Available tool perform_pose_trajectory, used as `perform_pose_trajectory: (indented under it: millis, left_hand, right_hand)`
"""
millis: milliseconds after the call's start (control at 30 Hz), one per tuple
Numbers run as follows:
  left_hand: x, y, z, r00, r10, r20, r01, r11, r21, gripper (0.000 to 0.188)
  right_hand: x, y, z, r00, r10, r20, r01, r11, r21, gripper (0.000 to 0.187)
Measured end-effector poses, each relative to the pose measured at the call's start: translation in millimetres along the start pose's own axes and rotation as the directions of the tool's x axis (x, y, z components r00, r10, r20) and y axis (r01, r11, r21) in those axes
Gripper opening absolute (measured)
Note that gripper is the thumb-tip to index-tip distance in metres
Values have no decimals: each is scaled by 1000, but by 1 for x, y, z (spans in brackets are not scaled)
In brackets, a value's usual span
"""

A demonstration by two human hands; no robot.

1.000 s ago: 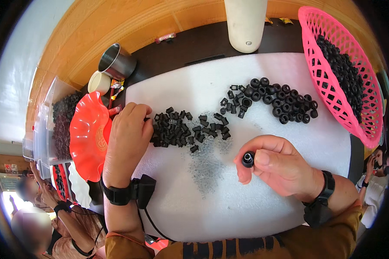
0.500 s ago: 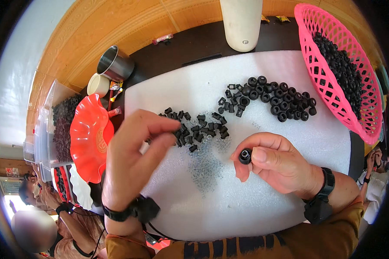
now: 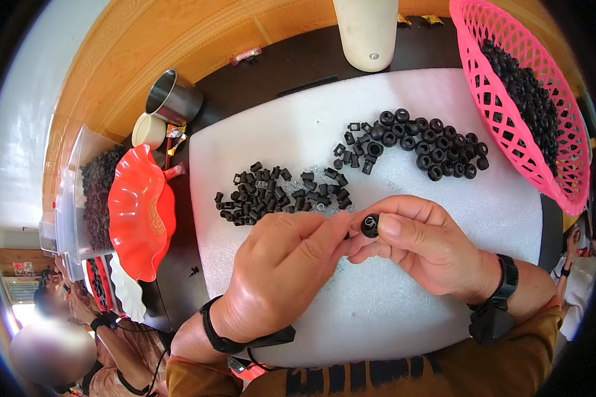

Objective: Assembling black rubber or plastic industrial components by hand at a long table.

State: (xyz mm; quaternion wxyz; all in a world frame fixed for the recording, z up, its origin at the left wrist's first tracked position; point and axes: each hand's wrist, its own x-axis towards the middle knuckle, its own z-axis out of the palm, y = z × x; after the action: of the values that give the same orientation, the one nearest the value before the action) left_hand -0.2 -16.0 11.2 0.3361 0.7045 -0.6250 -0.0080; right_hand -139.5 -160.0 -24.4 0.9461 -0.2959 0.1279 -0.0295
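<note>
My right hand (image 3: 427, 241) pinches a round, hollow black cord-lock shell (image 3: 370, 227), with a small wire spring (image 3: 371, 222) in its upturned opening. Close against it, my left hand (image 3: 281, 268) has thumb and fingers pressed together on a small dark piece, apparently a black plunger (image 3: 343, 229), mostly covered by the fingertips. Beyond my left hand is a loose pile of black plungers (image 3: 248, 198) on a white foam sheet (image 3: 265, 139). Several round shells (image 3: 437, 149) lie grouped farther right, with a few plungers (image 3: 354, 155) beside them. Small springs (image 3: 319, 207) lie near the pile.
A pink lattice basket (image 3: 487, 99) of black parts stands far right. To the left are a red wavy dish (image 3: 136, 218), a clear bin (image 3: 79, 172) of dark parts and a steel cup (image 3: 172, 96). A white cylinder (image 3: 367, 40) stands behind. Another person's arm (image 3: 122, 354) shows lower left.
My left hand has come down and right from above the plunger pile to meet my right hand, uncovering more of the pile. The right hand still holds the shell, slightly higher.
</note>
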Motion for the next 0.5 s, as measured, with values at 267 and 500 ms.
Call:
perform_pose_trajectory:
  millis: [267, 500]
  left_hand:
    - [1, -1, -6, 993, 94, 72, -103, 986, 130, 35]
    - [2, -7, -11, 977, -184, 111, 214, 869, -447, 21]
  right_hand:
    - [1, -1, 1, 1000, -12, 16, 12, 1000, -29, 26]
    - [0, -1, 0, 998, 5, 69, 6, 987, -161, 28]
